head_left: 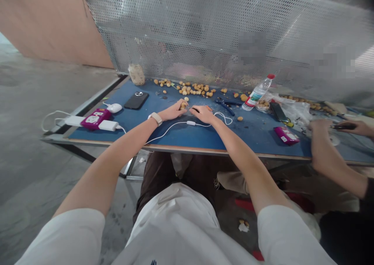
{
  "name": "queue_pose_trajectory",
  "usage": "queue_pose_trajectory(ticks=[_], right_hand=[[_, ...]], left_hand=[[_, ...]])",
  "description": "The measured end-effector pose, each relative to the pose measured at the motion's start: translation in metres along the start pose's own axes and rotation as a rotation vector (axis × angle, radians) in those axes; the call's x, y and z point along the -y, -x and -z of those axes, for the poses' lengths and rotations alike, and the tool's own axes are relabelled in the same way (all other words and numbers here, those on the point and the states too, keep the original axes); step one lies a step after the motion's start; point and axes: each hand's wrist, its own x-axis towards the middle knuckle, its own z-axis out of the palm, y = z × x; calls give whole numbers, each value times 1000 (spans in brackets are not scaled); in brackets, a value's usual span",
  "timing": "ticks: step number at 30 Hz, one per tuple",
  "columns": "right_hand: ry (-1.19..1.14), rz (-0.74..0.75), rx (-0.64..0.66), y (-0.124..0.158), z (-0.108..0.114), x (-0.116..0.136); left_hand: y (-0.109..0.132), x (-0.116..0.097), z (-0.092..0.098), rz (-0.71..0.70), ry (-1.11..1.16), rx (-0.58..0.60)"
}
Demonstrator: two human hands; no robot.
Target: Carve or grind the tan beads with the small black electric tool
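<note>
My left hand [174, 111] rests on the blue table [187, 134], fingers pinched round a small tan nut-like piece [184, 105]. Just to its right, my right hand [202, 113] is closed round a thin dark tool [194, 110] whose tip points toward that piece. A white cable [175, 125] runs under both wrists. A loose scatter of several similar tan pieces [194, 89] lies behind my hands, along the perforated metal screen.
A black phone [136, 100], white mouse [114, 108] and purple-white power strip [94, 119] sit at the left. Blue scissors [225, 104], a water bottle [257, 92] and a purple packet [286, 135] lie right. Another person's hands [321, 129] work at far right.
</note>
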Motion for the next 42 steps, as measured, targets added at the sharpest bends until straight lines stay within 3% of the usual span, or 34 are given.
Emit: queue_pose_trajectory(ticks=[10, 25, 36, 42], right_hand=[[-37, 17, 12, 1, 1, 1], [-24, -18, 33, -1, 3, -3], [1, -40, 52, -2, 3, -2], [-7, -34, 51, -1, 3, -2]], left_hand=[[1, 1, 1, 19, -87, 34], [3, -8, -3, 96, 131, -6], [2, -4, -2, 84, 32, -19], [0, -12, -6, 151, 250, -40]])
